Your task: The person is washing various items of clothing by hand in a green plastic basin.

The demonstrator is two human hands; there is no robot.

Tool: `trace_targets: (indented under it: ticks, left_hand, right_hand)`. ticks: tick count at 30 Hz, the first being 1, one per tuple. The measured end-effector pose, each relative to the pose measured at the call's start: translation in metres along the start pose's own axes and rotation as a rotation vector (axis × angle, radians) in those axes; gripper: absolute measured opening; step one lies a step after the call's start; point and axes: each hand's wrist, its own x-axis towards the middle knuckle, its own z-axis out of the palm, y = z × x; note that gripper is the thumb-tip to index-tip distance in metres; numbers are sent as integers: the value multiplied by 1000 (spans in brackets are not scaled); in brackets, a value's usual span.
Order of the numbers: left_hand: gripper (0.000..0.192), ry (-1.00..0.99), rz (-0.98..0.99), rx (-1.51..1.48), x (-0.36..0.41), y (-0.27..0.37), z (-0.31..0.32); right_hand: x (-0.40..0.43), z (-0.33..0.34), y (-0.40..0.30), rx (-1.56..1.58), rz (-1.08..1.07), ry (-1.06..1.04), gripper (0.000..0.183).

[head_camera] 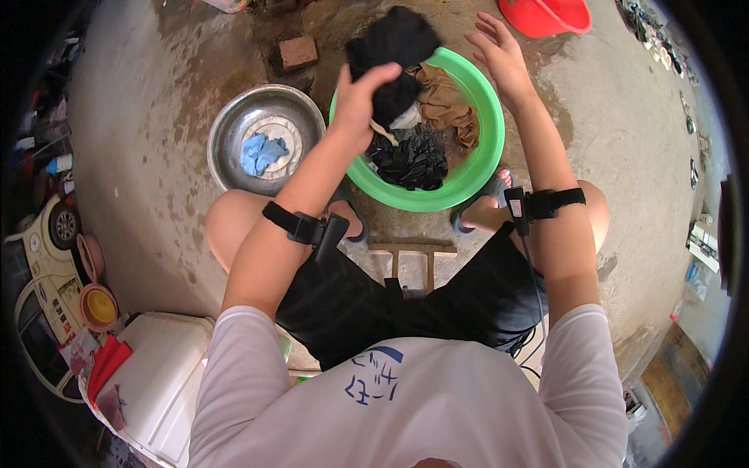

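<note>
My left hand (357, 111) grips a bunched black cloth (395, 44), blurred by motion, above the far left side of a green plastic basin (494, 134). A pale cord or strip (384, 133) hangs below that hand. In the basin lie a brown cloth (447, 99) at the right, a crumpled shiny black material (412, 161) at the near side and a small whitish piece (408, 119) in the middle. My right hand (497, 55) is raised beyond the basin's far right rim, fingers apart, holding nothing.
Left of the green basin stands a metal basin (222, 140) holding a crumpled blue cloth (261, 153). A brick (298, 53) lies on the wet concrete floor beyond. A red plastic basin (547, 17) is at the far right. A white lidded box (164, 374) stands at the near left.
</note>
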Motion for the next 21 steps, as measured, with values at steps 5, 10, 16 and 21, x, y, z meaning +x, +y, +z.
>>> trace_targets:
  ticks: [5, 10, 16, 21]
  left_hand:
    - [32, 415, -70, -373, 23, 34, -37]
    - [30, 580, 199, -388, 41, 59, -143]
    - [44, 733, 276, -400, 32, 60, -212]
    - [43, 769, 294, -362, 19, 72, -242]
  right_hand:
    - [-7, -11, -1, -77, 13, -29, 56]
    - [-9, -1, -6, -139, 25, -90, 49]
    - [-9, -2, 0, -168, 0, -135, 45]
    - [-11, 11, -3, -190, -23, -180, 45]
